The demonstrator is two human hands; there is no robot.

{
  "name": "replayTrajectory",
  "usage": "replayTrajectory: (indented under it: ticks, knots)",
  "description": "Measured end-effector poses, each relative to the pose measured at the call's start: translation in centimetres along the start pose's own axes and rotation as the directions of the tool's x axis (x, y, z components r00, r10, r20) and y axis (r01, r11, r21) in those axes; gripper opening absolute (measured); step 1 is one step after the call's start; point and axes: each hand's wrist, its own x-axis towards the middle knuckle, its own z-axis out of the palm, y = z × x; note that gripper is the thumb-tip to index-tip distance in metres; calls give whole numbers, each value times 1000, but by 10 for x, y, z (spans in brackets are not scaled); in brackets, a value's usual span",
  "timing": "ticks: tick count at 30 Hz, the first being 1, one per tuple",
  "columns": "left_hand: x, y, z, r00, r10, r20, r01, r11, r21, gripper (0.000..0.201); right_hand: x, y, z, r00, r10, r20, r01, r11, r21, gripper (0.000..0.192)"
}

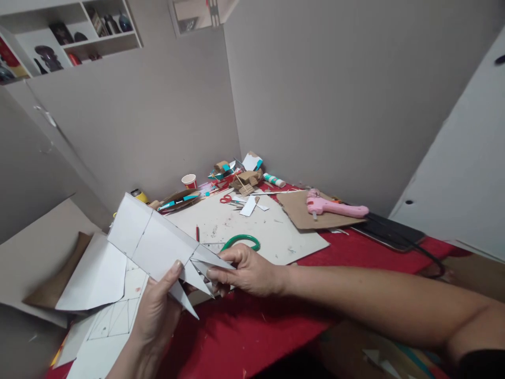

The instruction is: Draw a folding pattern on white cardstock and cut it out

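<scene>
A folded white paper box shape [158, 237] with drawn lines and pointed triangular flaps is held up above the table. My left hand [158, 305] grips its lower edge, thumb on the near face. At its right end my right hand [246, 271] pinches one of the pointed flaps between thumb and fingers. Behind that hand lies a pair of green-handled scissors [252, 240] on a pale board [300, 252]. A sheet with drawn triangles [112, 321] rests to the left of my left hand.
A pink glue gun [337, 207] lies on brown cardboard [294, 210] at the right. Toward the back are red-handled scissors [226, 199], a paper cup [189, 180], a glue bottle [273, 180] and cardboard scraps [248, 181]. Red cloth [244, 337] covers the table; walls meet behind.
</scene>
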Motion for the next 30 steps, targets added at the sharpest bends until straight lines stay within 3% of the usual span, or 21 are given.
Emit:
replayTrajectory:
  ticks: [15, 24, 27, 30]
  knots:
    - [2, -1, -6, 997, -76, -24, 74, 993, -88, 34, 2, 7, -11, 969, -243, 54, 249, 941, -229, 45]
    - [-4, -2, -3, 990, -39, -136, 16, 987, -162, 35, -1, 1, -5, 971, -218, 95, 235, 938, -255, 45]
    - [-2, 17, -8, 983, -31, -182, -6, 980, -197, 23, 0, 6, -14, 976, -214, 40, 215, 922, -323, 39]
    - [6, 49, -18, 958, 108, -265, -182, 945, -273, 13, 1, 13, -25, 985, -170, -39, 142, 912, -385, 39]
